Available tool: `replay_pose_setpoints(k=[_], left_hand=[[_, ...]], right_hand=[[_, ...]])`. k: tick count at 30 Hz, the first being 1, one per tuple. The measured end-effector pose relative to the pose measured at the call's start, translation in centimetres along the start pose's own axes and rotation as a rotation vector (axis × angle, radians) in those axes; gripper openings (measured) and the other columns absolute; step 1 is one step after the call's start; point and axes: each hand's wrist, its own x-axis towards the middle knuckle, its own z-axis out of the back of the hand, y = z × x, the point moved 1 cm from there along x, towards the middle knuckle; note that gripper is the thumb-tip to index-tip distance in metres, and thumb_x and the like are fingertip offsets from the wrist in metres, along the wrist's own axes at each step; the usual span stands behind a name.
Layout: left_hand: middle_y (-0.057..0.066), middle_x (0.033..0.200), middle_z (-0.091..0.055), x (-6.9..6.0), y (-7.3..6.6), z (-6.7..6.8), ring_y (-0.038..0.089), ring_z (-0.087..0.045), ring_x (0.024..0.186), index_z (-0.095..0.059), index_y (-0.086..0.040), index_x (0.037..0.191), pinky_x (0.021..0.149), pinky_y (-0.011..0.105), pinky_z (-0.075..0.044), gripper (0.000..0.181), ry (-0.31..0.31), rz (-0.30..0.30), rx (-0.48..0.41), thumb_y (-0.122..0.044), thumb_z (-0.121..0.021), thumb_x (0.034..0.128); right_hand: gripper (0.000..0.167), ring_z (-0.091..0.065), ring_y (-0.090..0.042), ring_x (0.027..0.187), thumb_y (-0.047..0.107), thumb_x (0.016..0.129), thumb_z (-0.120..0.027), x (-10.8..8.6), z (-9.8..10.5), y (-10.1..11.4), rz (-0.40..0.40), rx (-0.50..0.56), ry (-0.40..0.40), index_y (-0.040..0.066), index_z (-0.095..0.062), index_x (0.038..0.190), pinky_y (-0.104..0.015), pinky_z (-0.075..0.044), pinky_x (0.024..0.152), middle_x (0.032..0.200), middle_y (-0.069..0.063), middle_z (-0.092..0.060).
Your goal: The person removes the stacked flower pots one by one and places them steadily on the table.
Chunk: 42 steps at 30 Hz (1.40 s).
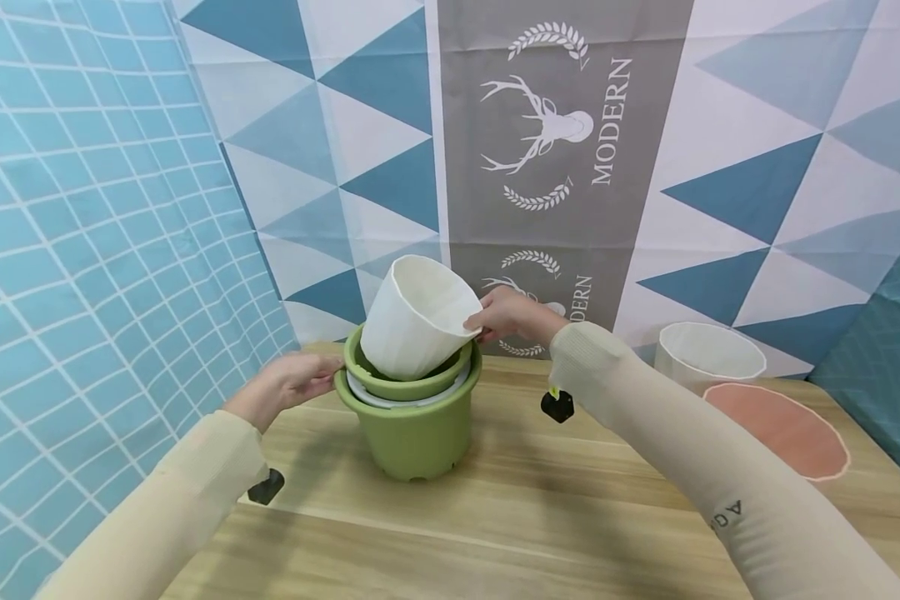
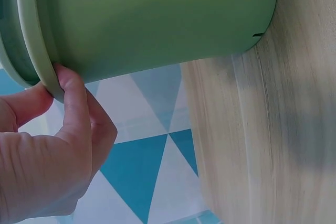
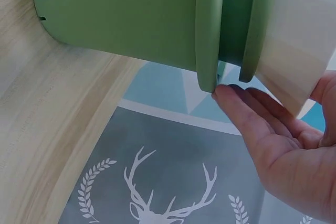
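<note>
A large green flowerpot (image 1: pixel 417 437) stands upright on the wooden table. Nested inside it are a greyish-white pot (image 1: pixel 411 403), of which only the rim shows, and a smaller green pot (image 1: pixel 408 389). On top, a white pot (image 1: pixel 397 333) sits tilted, its mouth turned up and to the right. My left hand (image 1: pixel 297 382) pinches the large pot's rim between thumb and fingers, clearly seen in the left wrist view. My right hand (image 1: pixel 512 315) has its thumb at the white pot's rim and its fingers beneath; fingertips (image 3: pixel 227 94) reach the large green pot's rim.
To the right stand another white pot (image 1: pixel 708 354) and a pink pot (image 1: pixel 780 429), partly behind my right sleeve. A blue tiled-pattern sheet (image 1: pixel 105 250) rises on the left, and a patterned cloth (image 1: pixel 555 208) hangs behind the table.
</note>
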Motion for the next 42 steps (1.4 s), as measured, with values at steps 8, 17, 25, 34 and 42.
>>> replay_pose_setpoints(k=[8,17,25,34,42], left_hand=[[0.016,0.126,-0.035,-0.1,0.1,0.2,0.003,-0.058,0.082,-0.035,0.005,0.134,0.077,0.011,-0.057,0.039,0.022,0.027,-0.074,-0.006,-0.046,0.0980],[0.013,0.120,-0.039,-0.3,-0.2,0.0,0.003,-0.056,0.082,-0.024,0.009,0.144,0.077,0.011,-0.056,0.053,0.021,0.026,-0.022,-0.009,-0.046,0.0993],[0.016,0.124,-0.038,-0.3,-0.3,-0.1,0.003,-0.057,0.081,-0.022,0.010,0.144,0.078,0.011,-0.057,0.055,0.017,0.041,0.006,-0.008,-0.046,0.0989],[0.014,0.120,-0.039,-0.2,-0.4,0.0,0.003,-0.057,0.081,-0.033,0.007,0.135,0.077,0.010,-0.057,0.042,0.012,0.038,-0.012,-0.008,-0.047,0.0984],[0.016,0.122,-0.038,-0.3,-0.2,0.0,0.004,-0.058,0.081,-0.032,0.007,0.136,0.078,0.011,-0.057,0.042,0.039,0.033,-0.040,-0.008,-0.046,0.0995]], right_hand=[[0.028,-0.062,-0.011,0.073,0.006,0.091,-0.060,-0.3,-0.2,-0.6,0.044,0.024,-0.010,-0.011,-0.060,0.113,-0.038,-0.057,0.099,0.081,-0.002,-0.060],[0.028,-0.060,-0.010,0.070,0.006,0.091,-0.061,-0.3,-0.3,-0.6,0.074,0.013,-0.057,-0.013,-0.061,0.111,-0.032,-0.062,0.086,0.081,-0.004,-0.061],[0.032,-0.062,-0.012,0.076,0.004,0.094,-0.057,-0.4,-0.4,-0.5,0.064,0.078,-0.018,-0.017,-0.056,0.118,-0.040,-0.056,0.099,0.093,-0.011,-0.062],[0.031,-0.061,-0.009,0.076,0.003,0.095,-0.054,-0.6,-0.2,-1.2,0.119,0.131,-0.003,-0.019,-0.054,0.117,-0.039,-0.058,0.097,0.091,-0.009,-0.063],[0.029,-0.060,-0.005,0.071,0.003,0.095,-0.055,-1.0,-0.5,-1.5,0.129,0.134,-0.036,-0.017,-0.056,0.116,-0.037,-0.059,0.094,0.084,-0.003,-0.062]])
